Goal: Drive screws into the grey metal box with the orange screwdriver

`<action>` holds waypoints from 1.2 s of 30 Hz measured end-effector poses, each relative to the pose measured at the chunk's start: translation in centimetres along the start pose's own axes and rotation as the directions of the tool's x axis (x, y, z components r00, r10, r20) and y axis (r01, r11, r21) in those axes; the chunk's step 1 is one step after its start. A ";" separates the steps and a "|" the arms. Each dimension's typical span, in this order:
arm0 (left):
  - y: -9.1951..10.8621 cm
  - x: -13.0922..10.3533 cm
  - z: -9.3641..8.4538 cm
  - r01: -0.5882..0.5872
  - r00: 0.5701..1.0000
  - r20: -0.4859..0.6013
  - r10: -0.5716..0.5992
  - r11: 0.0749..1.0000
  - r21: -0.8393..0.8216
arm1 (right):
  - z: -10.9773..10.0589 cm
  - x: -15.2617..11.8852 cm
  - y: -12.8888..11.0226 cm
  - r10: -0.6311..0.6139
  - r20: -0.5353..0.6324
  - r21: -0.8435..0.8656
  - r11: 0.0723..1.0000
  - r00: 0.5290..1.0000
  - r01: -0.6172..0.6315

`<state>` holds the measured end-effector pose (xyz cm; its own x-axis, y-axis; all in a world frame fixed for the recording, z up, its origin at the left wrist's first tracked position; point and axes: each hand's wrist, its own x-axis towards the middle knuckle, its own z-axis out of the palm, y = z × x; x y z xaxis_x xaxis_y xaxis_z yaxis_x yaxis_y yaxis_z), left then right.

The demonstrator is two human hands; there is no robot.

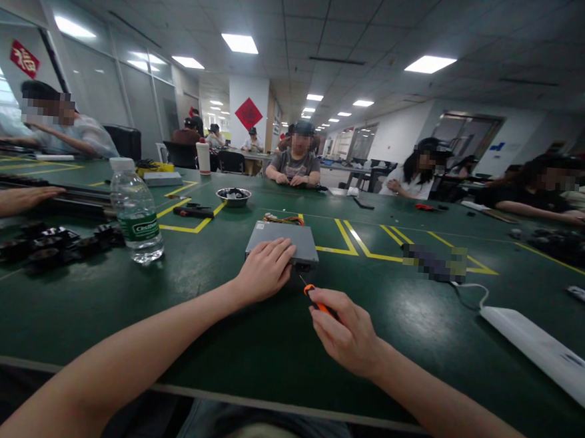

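A grey metal computer power supply unit [301, 238] lies on the green table in front of me, its bundle of coloured wires [285, 219] coming out at the far side. My left hand [265, 267] holds it at the front, fingers over the top and thumb down by the front face. In my right hand [348, 326] is a screwdriver [322, 306] with an orange and black handle, gripped between thumb and fingers. The screwdriver's thin shaft points up and left at the unit's front face. Whether its tip touches a screw is too small to tell.
A water bottle [135, 215] stands left, beside black parts [50, 245] and another person's hand [23, 201]. Farther back are a metal bowl [233, 197] and a black tool [193, 211]. At right lie a white power strip [538, 349] and a blurred-out dark object [432, 262]. People sit around.
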<state>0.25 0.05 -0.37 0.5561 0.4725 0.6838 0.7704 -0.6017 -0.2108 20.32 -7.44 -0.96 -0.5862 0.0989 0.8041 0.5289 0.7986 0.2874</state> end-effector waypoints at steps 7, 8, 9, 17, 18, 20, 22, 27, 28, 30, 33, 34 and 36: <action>0.0 0.0 -0.2 0.002 1.000 0.010 -0.002 1.000 0.011 | 0.1 0.2 0.0 0.036 -0.004 -0.054 0.998 0.999 -0.036; 0.0 0.0 -0.2 0.002 1.000 0.009 -0.002 1.000 0.011 | 0.0 0.3 0.1 0.020 -0.003 -0.066 0.998 1.000 -0.020; 0.0 0.0 -0.2 0.002 1.000 0.008 -0.002 1.000 0.010 | 0.0 0.3 0.1 0.000 0.001 -0.070 0.998 1.000 0.000; 0.0 0.0 0.0 0.006 1.000 0.017 -0.006 1.000 0.016 | -0.2 0.8 0.0 -0.043 -0.032 -0.063 0.997 0.999 0.041; 0.0 0.0 0.0 0.006 1.000 0.019 -0.006 1.000 0.017 | -0.3 0.9 0.0 -0.030 -0.037 -0.074 0.997 0.999 0.027; -0.1 -0.1 0.1 0.009 1.000 0.020 -0.009 1.000 0.017 | -0.4 0.9 0.1 -0.033 -0.025 -0.081 0.996 0.999 0.031; -0.1 -0.1 0.1 0.008 1.000 0.022 -0.008 1.000 0.017 | -0.4 0.9 0.1 -0.070 -0.010 -0.067 0.995 0.997 0.069; -0.1 0.0 0.0 0.002 1.000 0.025 -0.002 1.000 0.020 | 0.0 0.4 0.0 -0.053 -0.017 -0.070 0.996 0.998 0.052; 0.0 0.0 0.0 0.003 1.000 0.023 -0.004 1.000 0.019 | 0.0 0.4 0.0 -0.034 -0.015 -0.074 0.997 0.999 0.032; 0.0 0.0 0.0 0.003 1.000 0.019 -0.004 1.000 0.018 | 0.0 0.2 0.1 -0.023 -0.004 -0.071 0.997 1.000 0.023; -0.1 0.0 0.0 0.000 1.000 0.010 -0.001 1.000 0.017 | 0.0 0.2 0.1 -0.058 0.012 -0.030 0.998 0.998 0.058; -0.1 0.0 0.0 0.000 1.000 0.007 0.000 1.000 0.017 | 0.1 0.2 0.0 -0.066 0.013 -0.011 0.998 0.998 0.066; -0.1 0.0 0.0 -0.002 1.000 0.006 0.002 1.000 0.019 | 0.1 0.3 0.0 -0.065 0.005 0.014 0.998 0.998 0.065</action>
<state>0.16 0.04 -0.35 0.5590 0.4752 0.6795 0.7752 -0.5903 -0.2249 20.12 -7.37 -0.79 -0.6219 0.0498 0.7815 0.4814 0.8115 0.3314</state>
